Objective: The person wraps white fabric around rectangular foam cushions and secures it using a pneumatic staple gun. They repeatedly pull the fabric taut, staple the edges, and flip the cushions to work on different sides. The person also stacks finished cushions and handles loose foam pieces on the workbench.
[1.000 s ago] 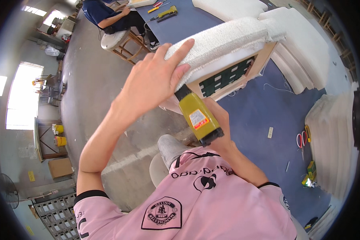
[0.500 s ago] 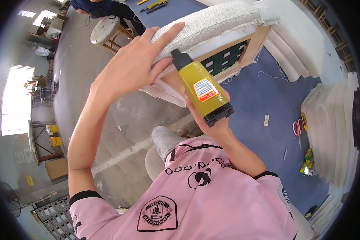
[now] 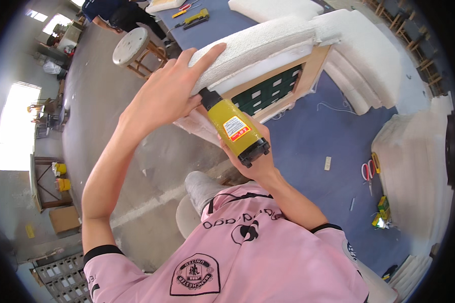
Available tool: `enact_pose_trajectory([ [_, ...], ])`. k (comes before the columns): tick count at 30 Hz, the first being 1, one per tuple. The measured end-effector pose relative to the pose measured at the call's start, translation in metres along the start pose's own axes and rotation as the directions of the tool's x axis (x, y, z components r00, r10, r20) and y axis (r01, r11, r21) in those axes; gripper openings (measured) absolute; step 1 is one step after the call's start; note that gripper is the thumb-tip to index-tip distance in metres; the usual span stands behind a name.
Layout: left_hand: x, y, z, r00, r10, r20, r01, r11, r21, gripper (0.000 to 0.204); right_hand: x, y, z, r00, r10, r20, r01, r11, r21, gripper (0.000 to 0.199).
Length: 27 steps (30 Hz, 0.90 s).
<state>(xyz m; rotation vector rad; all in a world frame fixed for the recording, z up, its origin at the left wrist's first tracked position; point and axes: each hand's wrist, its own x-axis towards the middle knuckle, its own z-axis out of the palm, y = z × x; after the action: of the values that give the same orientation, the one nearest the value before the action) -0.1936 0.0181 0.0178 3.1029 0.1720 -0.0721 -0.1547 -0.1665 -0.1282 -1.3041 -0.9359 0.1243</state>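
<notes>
Across the right side of the view spreads a blue work table, with a stack of pale sheets at its right. Past its left edge juts a padded frame, tilted, white fabric on top, dark green webbing facing the person. Farther off, a round-topped stool stands on the floor. The left hand grasps the padded frame's left end, index finger stretched over the fabric, thumb lower. The right hand wraps a yellow-green staple gun, its fingers partly hidden; the black nose points at that same end, near the left thumb, contact unclear. Near the stack lie red-handled scissors and small green-and-yellow boxes.
</notes>
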Motion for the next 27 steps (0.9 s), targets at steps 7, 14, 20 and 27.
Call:
enact_pose_trajectory([
  [7, -0.030, -0.039, -0.005, 0.931, 0.328, -0.162, -0.364, 0.870, -0.333, 0.083, -0.026, 0.004, -0.077, 0.752, 0.643, 0.145, -0.613, 0.764, -0.202, 0.041],
  [14, -0.052, 0.005, 0.078, 0.635, 0.228, -0.738, -0.696, 0.583, -0.419, 0.035, -0.203, 0.117, -0.187, 0.412, 0.779, -0.473, -0.787, 0.043, -0.615, 0.054],
  [20, -0.027, 0.118, 0.069, 0.480, 0.343, -0.808, -0.859, 0.373, -0.352, 0.019, -0.130, 0.012, -0.198, 0.510, 0.580, -0.635, -0.604, 0.767, 0.216, 0.074],
  [27, 0.054, 0.129, 0.230, 0.872, 0.228, -0.433, -0.489, 0.387, -0.782, 0.031, -0.128, -0.103, -0.194, 0.438, 0.588, -0.680, -0.822, 0.568, -0.037, 0.093],
])
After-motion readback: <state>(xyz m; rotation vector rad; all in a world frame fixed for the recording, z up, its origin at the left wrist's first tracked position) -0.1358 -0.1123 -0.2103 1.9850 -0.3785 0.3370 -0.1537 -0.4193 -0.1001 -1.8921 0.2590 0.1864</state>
